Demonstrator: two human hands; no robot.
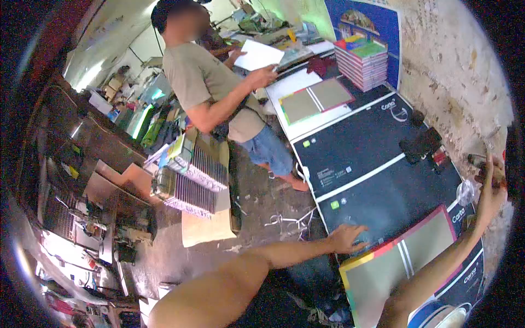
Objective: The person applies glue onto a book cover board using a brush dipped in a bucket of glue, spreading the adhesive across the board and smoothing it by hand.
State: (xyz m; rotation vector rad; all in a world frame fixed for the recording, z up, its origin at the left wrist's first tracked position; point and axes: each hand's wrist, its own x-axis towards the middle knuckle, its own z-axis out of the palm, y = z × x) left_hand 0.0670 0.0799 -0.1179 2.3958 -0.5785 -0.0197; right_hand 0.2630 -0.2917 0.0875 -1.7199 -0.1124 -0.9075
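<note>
My left hand [348,239] rests with fingers apart on the black board [377,216], just beyond the near book cover. That book cover [432,240] lies open and flat, grey inside with coloured edges and two white strips down its middle. Raised at the far right, my right hand [496,183] is beside the stained wall, one finger pointing up and the others curled by a small dark thing. What it grips is too small to make out. A clear plastic container [466,192] is close to its wrist.
Across the table, a person [210,87] holds a white sheet [259,55]. Another open cover [317,100] lies near a stack of books [361,65]. Bundled books [188,183] stand on the left. A black device [421,146] sits along the wall, and a white-and-blue tub [437,316] is near me.
</note>
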